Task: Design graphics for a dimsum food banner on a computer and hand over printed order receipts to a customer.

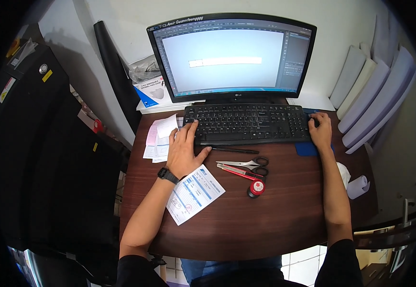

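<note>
My left hand [183, 150] lies with its fingers spread, the fingertips on the left end of a black keyboard [246, 123] and the thumb just below its front edge. On the right, my right hand [321, 131] curls over a dark mouse [316, 122], which is mostly hidden under the fingers. A blue mouse pad [306, 149] shows beside that wrist. Behind the keyboard stands a lit monitor [224, 50] with a long, thin white strip drawn in an editing window. Beside my left wrist is a printed form [196, 195] with blue bands.
A black pen [234, 150], scissors [252, 165], a red cutter knife [236, 171] and a small red-and-black round object [256, 188] lie mid-desk. Loose slips [161, 136] are at left. Paper rolls [366, 95] lean at right; a black cabinet-like machine [31, 143] stands left.
</note>
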`<action>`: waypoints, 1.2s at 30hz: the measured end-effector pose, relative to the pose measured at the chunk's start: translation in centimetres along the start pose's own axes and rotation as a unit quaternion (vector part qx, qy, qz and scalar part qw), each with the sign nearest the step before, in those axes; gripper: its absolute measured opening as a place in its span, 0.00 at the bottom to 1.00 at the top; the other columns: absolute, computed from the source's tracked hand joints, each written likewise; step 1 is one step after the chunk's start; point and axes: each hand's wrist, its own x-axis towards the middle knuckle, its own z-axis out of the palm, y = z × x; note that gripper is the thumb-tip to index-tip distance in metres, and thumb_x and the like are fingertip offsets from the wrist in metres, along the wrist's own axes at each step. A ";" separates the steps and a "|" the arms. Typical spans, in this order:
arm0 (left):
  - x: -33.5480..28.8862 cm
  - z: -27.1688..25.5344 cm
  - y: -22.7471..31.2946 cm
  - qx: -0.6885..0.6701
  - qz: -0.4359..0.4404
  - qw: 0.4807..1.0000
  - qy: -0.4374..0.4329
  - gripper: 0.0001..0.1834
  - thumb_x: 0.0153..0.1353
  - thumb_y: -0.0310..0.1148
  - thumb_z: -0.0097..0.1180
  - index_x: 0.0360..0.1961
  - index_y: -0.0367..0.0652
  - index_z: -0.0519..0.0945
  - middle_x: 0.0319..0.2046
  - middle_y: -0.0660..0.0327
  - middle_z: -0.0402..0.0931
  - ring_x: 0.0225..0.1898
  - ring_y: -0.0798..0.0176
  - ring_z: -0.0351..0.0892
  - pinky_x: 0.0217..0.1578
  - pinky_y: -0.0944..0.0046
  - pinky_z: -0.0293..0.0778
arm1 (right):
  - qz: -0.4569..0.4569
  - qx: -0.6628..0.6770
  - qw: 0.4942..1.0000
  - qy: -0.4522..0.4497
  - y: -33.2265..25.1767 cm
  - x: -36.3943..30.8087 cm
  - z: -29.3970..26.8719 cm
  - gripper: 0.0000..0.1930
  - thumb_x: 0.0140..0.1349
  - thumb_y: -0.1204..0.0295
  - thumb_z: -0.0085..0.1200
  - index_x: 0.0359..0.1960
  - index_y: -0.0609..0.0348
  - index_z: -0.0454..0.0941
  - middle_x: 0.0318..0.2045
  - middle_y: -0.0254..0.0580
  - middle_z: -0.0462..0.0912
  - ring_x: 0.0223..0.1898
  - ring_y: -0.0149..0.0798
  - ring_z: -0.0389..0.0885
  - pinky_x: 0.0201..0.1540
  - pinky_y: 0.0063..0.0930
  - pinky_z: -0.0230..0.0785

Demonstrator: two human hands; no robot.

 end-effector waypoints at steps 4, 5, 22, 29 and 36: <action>0.0 0.1 -0.1 0.003 -0.001 1.000 0.001 0.50 0.56 0.43 0.72 0.75 0.36 0.60 0.66 0.42 0.67 0.68 0.43 0.66 0.73 0.39 0.49 | -0.003 0.001 1.000 -0.001 0.1 0.0 0.0 0.13 0.62 0.68 0.59 0.43 0.61 0.87 0.52 0.51 0.83 0.55 0.54 0.79 0.60 0.44 0.72; 0.0 0.2 -0.1 0.003 -0.002 1.000 0.001 0.50 0.56 0.43 0.72 0.75 0.36 0.60 0.65 0.42 0.67 0.68 0.43 0.66 0.73 0.39 0.49 | -0.003 0.001 1.000 -0.001 0.1 0.0 0.0 0.13 0.62 0.68 0.59 0.43 0.61 0.87 0.52 0.51 0.83 0.55 0.54 0.79 0.60 0.44 0.72; -0.1 -0.1 0.0 0.010 -0.007 1.000 -0.005 0.49 0.58 0.47 0.70 0.75 0.37 0.60 0.65 0.43 0.67 0.68 0.45 0.67 0.74 0.40 0.48 | -0.006 0.006 1.000 0.005 -0.1 0.0 0.0 0.12 0.62 0.68 0.59 0.42 0.61 0.87 0.50 0.52 0.83 0.55 0.55 0.79 0.59 0.44 0.72; 0.3 0.1 0.3 -0.005 0.007 1.000 0.003 0.49 0.58 0.44 0.70 0.75 0.36 0.61 0.65 0.41 0.68 0.68 0.41 0.66 0.73 0.38 0.49 | 0.000 0.001 1.000 0.010 0.1 -0.2 -0.8 0.12 0.61 0.68 0.60 0.43 0.60 0.88 0.50 0.52 0.83 0.54 0.54 0.80 0.59 0.44 0.73; 0.0 -0.5 0.8 -0.016 -0.008 0.999 0.046 0.47 0.55 0.37 0.72 0.72 0.33 0.64 0.61 0.43 0.70 0.62 0.40 0.66 0.66 0.46 0.59 | -0.030 0.056 0.997 0.034 -1.9 0.0 -1.2 0.26 0.54 0.67 0.59 0.56 0.59 0.80 0.50 0.52 0.81 0.55 0.56 0.78 0.60 0.47 0.70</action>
